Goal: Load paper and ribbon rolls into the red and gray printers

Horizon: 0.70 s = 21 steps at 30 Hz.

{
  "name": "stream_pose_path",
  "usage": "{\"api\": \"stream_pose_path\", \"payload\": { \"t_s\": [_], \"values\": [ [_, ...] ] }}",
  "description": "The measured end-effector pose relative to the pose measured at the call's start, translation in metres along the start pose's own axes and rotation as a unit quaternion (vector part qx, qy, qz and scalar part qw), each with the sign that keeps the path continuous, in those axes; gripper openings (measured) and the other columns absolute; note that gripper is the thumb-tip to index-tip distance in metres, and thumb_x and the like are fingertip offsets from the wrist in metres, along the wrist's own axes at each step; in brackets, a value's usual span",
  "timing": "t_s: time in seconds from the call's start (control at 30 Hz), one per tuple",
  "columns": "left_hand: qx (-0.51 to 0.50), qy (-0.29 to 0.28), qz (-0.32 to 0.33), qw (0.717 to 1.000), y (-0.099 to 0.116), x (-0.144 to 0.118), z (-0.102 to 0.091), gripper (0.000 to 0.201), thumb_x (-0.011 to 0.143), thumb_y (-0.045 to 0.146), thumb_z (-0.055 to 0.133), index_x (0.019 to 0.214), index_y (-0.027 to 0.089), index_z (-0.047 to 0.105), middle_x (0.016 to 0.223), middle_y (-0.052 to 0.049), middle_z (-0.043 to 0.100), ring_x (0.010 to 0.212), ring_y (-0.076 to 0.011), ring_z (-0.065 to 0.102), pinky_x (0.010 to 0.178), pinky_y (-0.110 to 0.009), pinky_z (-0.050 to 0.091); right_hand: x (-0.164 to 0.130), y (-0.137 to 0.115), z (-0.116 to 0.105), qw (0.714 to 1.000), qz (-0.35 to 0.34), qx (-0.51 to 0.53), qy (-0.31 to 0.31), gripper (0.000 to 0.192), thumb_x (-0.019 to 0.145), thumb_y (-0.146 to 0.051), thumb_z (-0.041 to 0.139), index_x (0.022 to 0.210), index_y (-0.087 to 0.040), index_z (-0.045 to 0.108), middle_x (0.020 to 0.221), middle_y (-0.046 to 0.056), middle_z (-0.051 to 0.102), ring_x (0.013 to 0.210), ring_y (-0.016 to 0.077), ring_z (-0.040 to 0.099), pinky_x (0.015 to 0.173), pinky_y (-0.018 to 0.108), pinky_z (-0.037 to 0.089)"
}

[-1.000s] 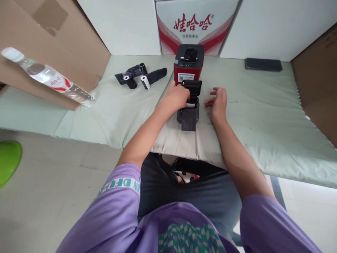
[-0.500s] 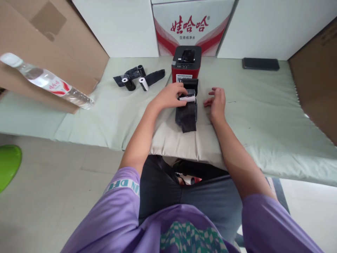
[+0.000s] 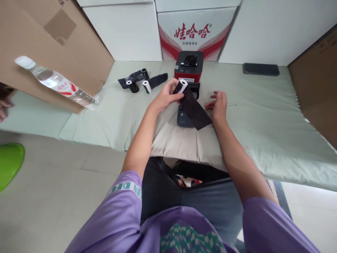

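The left hand [image 3: 164, 96] grips a roll [image 3: 182, 86] above the small printer [image 3: 187, 117], its black strip [image 3: 195, 111] trailing toward 5 o'clock. The right hand [image 3: 218, 105] rests open at 3 o'clock. The strip should stay flat and untwisted.

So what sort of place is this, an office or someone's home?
Probably an improvised work corner in a storeroom or home: a padded cloth-covered surface holds two small printers, with cardboard boxes and a bottled-water carton stacked around.
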State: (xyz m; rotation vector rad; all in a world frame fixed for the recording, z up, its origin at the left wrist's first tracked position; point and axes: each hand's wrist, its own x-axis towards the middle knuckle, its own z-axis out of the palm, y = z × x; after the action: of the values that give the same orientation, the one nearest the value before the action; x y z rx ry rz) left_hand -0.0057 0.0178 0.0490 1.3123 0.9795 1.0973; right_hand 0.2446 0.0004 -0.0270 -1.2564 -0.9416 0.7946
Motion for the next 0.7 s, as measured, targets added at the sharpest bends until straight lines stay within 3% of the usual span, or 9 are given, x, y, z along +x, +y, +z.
{"api": "stream_pose_path", "payload": {
  "t_s": [0.17, 0.37, 0.7],
  "values": [
    [-0.007, -0.029, -0.019, 0.999, -0.003, 0.005, -0.004, 0.047, 0.086, 0.051, 0.095, 0.117, 0.025, 0.071, 0.096, -0.005, 0.071, 0.106, -0.0306, 0.079, 0.088, -0.042, 0.065, 0.0, -0.002, -0.002, 1.0, 0.006, -0.004, -0.003, 0.068, 0.09, -0.093, 0.052, 0.112, -0.03, 0.059, 0.108, 0.003, 0.062, 0.065, 0.0122, 0.061, 0.053, 0.028, 0.05],
    [-0.034, 0.007, -0.026, 0.999, -0.009, 0.013, -0.01, 0.046, 0.1, 0.068, 0.071, 0.101, 0.023, 0.07, 0.083, -0.005, 0.07, 0.081, -0.0233, 0.077, 0.07, -0.036, 0.061, -0.001, -0.002, 0.0, 1.0, -0.001, 0.009, 0.006, 0.063, 0.092, -0.089, 0.054, 0.11, -0.029, 0.059, 0.107, 0.002, 0.062, 0.062, 0.0104, 0.058, 0.051, 0.026, 0.049],
    [0.004, 0.017, 0.032, 0.999, -0.017, 0.017, -0.023, 0.057, 0.085, 0.066, 0.09, 0.121, 0.028, 0.068, 0.118, -0.008, 0.076, 0.115, -0.0286, 0.079, 0.093, -0.043, 0.065, 0.002, 0.003, -0.001, 1.0, -0.004, 0.021, 0.0, 0.061, 0.094, -0.087, 0.055, 0.11, -0.029, 0.059, 0.105, 0.001, 0.061, 0.058, 0.0089, 0.058, 0.048, 0.025, 0.049]
  ]
}}
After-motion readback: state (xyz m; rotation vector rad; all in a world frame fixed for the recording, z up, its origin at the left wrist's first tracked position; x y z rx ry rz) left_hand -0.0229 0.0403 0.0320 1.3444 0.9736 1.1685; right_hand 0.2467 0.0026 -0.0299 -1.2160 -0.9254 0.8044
